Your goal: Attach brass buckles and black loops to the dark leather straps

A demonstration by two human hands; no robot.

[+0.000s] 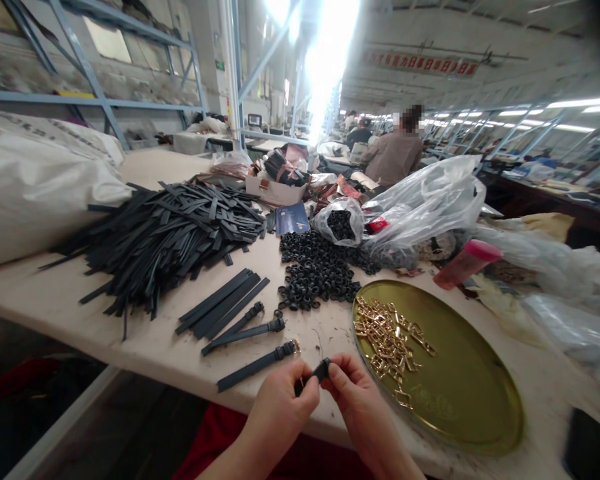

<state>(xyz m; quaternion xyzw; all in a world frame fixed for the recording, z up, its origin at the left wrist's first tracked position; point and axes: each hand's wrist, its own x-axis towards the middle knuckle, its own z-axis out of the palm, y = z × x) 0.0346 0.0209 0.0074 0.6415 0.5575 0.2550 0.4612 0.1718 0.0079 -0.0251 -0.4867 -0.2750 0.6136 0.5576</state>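
Note:
Close to the table's front edge, my left hand (286, 395) pinches a short dark strap (322, 369). The fingertips of my right hand (354, 389) close on the strap's other end, where a loop seems to sit; the fingers partly hide it. Left of my hands lies a finished-looking strap (255, 367) with keeper loops and a gold buckle (295, 346). Behind it are two more straps with loops (247, 333) and several flat plain strips (220, 303). Small black loops (313, 280) are heaped beyond my hands. To the right, gold buckles (387, 337) lie on a round gold tray (460, 373).
A large pile of black strips (175, 233) covers the left of the table, beside a white sack (40, 187). Clear plastic bags (425, 193) and a pink-lidded bottle (465, 265) stand at the right. A dark object (591, 443) lies at the lower right. A seated person (395, 157) is farther back.

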